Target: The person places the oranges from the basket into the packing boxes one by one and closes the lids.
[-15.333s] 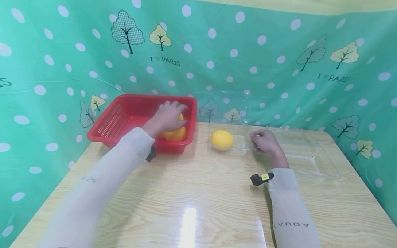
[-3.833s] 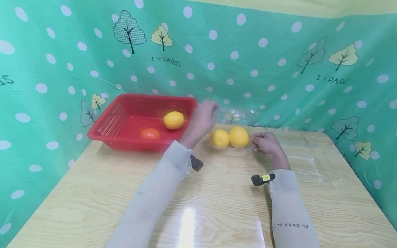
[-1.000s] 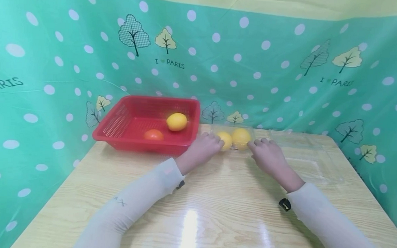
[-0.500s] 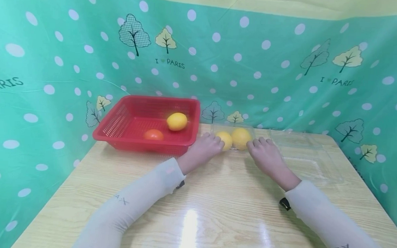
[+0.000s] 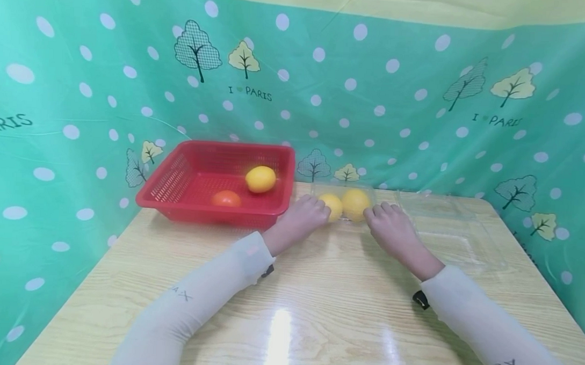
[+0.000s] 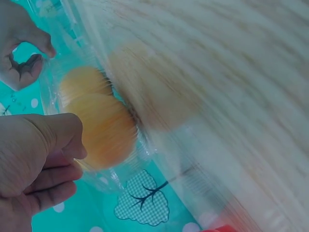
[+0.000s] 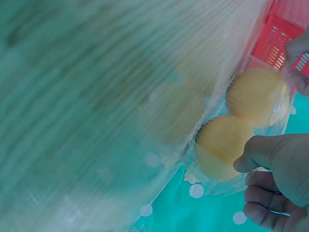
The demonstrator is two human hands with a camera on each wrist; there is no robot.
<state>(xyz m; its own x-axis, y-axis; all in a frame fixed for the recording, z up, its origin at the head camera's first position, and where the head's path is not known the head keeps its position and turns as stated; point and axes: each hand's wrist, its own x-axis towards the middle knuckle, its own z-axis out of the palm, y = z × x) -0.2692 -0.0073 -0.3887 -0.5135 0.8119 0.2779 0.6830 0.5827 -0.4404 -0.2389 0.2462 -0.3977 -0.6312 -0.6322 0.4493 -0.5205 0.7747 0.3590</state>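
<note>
Clear box (image 5: 345,220), two oranges (image 5: 355,203) inside, its edges in the pinching fingers (image 6: 65,129) of both hands (image 5: 302,218) (image 5: 390,224)

Basket (image 5: 175,206) at the tabletop's (image 5: 346,292) back left corner, lemon (image 5: 261,180) inside behind and right of the tomato (image 5: 226,198) — box (image 5: 335,188) near mid back edge, two oranges (image 5: 356,205) within — another container (image 5: 452,236) at back right.

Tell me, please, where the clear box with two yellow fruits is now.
In the head view, the clear box sits toward the back of the table, right of the red basket, between the left hand and the right hand.
</note>
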